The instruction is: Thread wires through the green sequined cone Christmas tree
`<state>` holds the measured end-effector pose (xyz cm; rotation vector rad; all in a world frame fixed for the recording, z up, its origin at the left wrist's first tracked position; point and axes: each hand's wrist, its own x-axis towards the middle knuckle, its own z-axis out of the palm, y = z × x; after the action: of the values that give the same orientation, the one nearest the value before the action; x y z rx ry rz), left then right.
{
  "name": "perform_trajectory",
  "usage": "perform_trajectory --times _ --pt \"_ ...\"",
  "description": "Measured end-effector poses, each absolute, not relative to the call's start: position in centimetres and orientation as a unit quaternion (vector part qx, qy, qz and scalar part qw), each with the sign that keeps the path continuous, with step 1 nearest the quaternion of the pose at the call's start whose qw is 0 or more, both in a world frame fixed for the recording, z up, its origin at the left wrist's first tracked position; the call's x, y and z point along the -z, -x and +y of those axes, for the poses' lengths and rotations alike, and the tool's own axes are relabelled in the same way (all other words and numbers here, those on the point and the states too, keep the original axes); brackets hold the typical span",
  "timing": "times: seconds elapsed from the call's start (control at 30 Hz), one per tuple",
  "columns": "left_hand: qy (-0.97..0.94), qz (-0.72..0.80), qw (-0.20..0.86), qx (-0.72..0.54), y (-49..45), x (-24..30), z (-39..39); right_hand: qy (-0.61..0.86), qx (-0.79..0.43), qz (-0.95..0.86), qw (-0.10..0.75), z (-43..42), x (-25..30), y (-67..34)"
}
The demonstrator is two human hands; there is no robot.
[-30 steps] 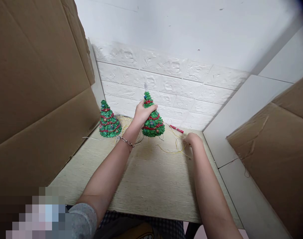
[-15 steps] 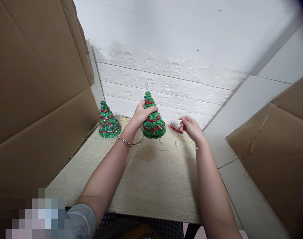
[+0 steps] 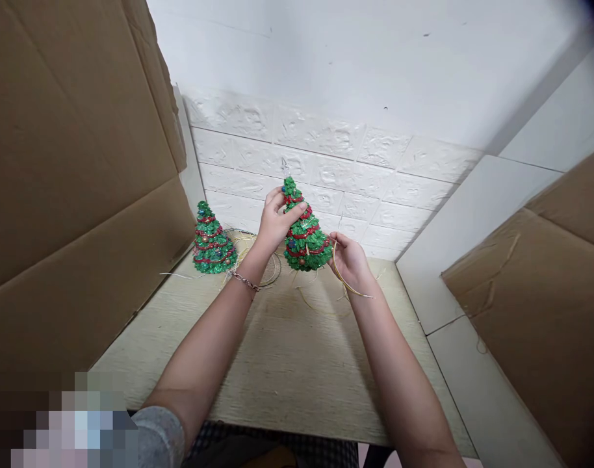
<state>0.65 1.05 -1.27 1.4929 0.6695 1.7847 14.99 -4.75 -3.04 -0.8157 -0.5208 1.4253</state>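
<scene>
My left hand (image 3: 276, 222) grips the upper part of a green glittery Christmas tree ornament (image 3: 307, 244), which is trimmed with red garland and small baubles. My right hand (image 3: 349, 262) is at the tree's lower right side and pinches a thin gold wire (image 3: 340, 272). A second, similar tree ornament (image 3: 212, 246) stands to the left on the board. A loose coil of thin wire (image 3: 258, 257) lies around and behind its right side, partly hidden by my left forearm. A chain bracelet (image 3: 244, 281) circles my left wrist.
The trees stand on a pale wood-grain board (image 3: 297, 351). Behind it rises a white brick-textured wall panel (image 3: 321, 162). Brown cardboard sheets (image 3: 77, 169) line the left side, and another cardboard sheet (image 3: 526, 305) stands at the right.
My right hand has moved left from beside the red stick to the tree's side, with gold wire in it. The red stick no longer shows. My left hand still holds the tree.
</scene>
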Motion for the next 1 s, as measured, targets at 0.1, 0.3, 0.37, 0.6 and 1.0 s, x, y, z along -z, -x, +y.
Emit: perform_trajectory --times 0.1,0.3,0.37,0.6,1.0 --pt "-0.624 0.28 0.308 -0.662 -0.5 1.5 1.5 0.36 -0.581 -0.236 0.691 -4.7 3.2 -15.0" --pt "-0.546 0.261 0.432 -0.668 -1.4 1.9 1.4 0.361 -0.472 -0.251 0.764 -4.8 3.1 -14.2" --pt "-0.49 0.219 0.511 -0.672 -1.8 1.8 1.0 0.352 -0.446 -0.275 0.776 -5.1 3.1 -13.6" --pt "-0.372 0.223 0.56 -0.706 -1.7 1.6 0.6 0.385 -0.348 -0.449 0.727 -6.2 3.5 -11.9" --pt "-0.262 0.279 0.553 -0.74 -2.0 2.4 0.8 0.459 0.169 -0.762 0.424 -7.9 4.4 -10.9"
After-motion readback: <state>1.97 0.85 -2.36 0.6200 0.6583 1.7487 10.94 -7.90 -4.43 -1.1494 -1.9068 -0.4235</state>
